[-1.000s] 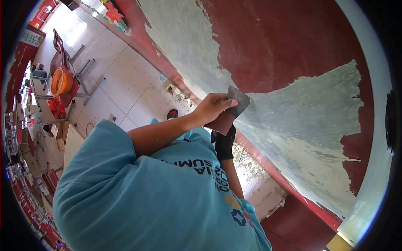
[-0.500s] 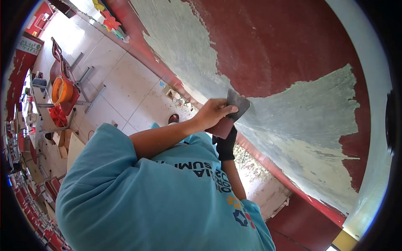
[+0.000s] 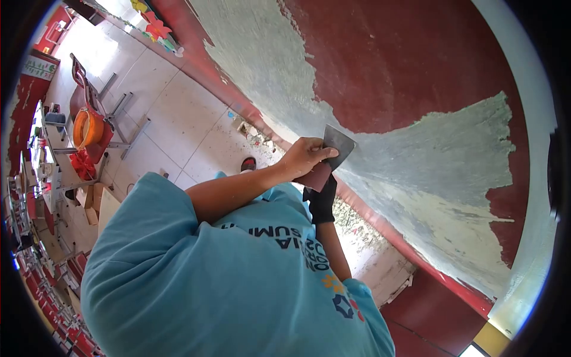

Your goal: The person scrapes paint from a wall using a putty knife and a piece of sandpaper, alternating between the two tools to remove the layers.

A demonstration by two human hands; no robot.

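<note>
My bare left hand pinches a thin grey metal scraper blade between thumb and fingers. The blade's edge meets the wall, where dark red paint borders a scraped grey-green patch. Below the thumb, a flat dark red piece shows against the blade; whether it belongs to the scraper I cannot tell. My right hand, in a black glove, is just under this red piece. Its fingers are partly hidden, so its grip does not show.
Paint flakes litter the floor along the wall's foot. A red chair bearing an orange ring-shaped object stands to the left. Cluttered tables and more chairs line the far left. Paper flowers hang on the wall at the top.
The scraper blade has tilted slightly and shows a lighter face. Less of the dark red piece is visible. The view has shifted a little; both hands stay close together near the wall.
</note>
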